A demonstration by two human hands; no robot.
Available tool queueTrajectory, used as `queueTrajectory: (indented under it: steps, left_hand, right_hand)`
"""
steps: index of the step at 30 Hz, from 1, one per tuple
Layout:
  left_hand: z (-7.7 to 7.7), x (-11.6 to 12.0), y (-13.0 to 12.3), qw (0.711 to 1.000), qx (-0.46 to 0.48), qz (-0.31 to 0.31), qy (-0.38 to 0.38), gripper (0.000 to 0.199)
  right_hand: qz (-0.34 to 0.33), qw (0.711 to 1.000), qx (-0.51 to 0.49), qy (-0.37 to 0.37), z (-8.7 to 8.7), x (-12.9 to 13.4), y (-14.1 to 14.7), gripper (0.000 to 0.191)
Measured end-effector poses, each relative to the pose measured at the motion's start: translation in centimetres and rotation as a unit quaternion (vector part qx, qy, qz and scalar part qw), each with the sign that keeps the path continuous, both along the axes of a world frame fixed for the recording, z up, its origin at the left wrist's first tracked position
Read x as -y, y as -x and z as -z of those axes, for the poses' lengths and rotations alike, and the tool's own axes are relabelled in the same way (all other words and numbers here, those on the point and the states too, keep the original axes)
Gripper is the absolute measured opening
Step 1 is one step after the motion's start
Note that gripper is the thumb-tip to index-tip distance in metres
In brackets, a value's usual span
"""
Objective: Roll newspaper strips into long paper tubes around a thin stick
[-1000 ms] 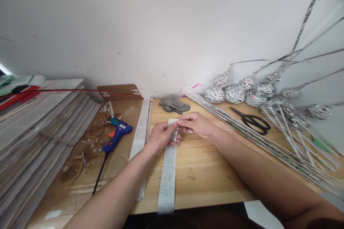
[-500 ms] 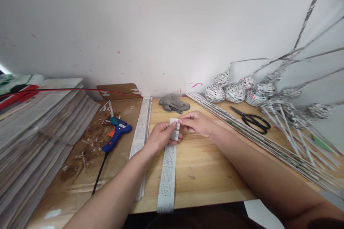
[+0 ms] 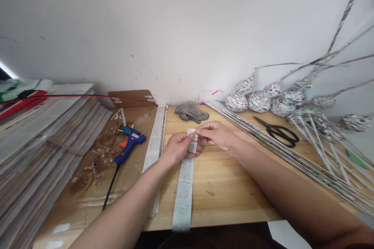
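A long newspaper strip (image 3: 183, 198) runs from my hands toward me and reaches the table's front edge. My left hand (image 3: 181, 148) grips it near its far end, thumb on top and fingers beneath. At the strip's upper right corner, my right hand (image 3: 214, 134) pinches the paper between thumb and fingertips. Just beyond both hands lies a crumpled grey cloth (image 3: 191, 113). Left of my left hand is a stack of newspaper strips (image 3: 153, 148).
A blue glue gun (image 3: 130, 148) rests on stained cardboard (image 3: 84, 198), beside a tall newspaper pile (image 3: 58, 124). To the right are rolled paper sticks (image 3: 263, 144), black scissors (image 3: 277, 132) and several woven paper gourds (image 3: 258, 102). A white wall (image 3: 175, 27) stands behind.
The whole view has shifted slightly, so things appear a little further right. Both hands keep their hold on the strip, with hardly any visible movement of the fingers.
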State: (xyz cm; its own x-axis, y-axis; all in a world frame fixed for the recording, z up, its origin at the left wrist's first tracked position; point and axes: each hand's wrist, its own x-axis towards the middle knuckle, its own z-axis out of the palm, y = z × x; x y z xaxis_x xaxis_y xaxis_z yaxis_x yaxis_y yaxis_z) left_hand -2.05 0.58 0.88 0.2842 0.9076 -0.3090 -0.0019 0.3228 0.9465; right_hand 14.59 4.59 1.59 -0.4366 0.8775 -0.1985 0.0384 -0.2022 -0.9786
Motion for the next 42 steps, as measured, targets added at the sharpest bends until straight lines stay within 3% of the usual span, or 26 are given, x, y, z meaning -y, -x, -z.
queueTrajectory:
  steps: [15, 27, 37, 42]
  left_hand:
    - [0.04, 0.05, -0.19, 1.000, -0.011, 0.010, 0.009, 0.036]
    - [0.24, -0.23, 0.16, 1.000, -0.014, -0.006, 0.003, 0.043]
    - [0.19, -0.13, -0.04, 1.000, -0.010, 0.009, 0.012, 0.038]
    - [0.12, -0.07, -0.07, 1.000, -0.001, 0.008, 0.016, 0.037]
  right_hand:
    - [0.049, 0.999, -0.007, -0.008, 0.43, 0.31, 0.76, 0.032]
    - [-0.027, 0.999, -0.018, -0.003, -0.01, 0.07, -0.14, 0.035]
    - [0.004, 0.999, 0.030, -0.041, 0.37, 0.08, 0.13, 0.029]
    - [0.001, 0.999, 0.027, -0.023, 0.55, -0.07, -0.01, 0.028]
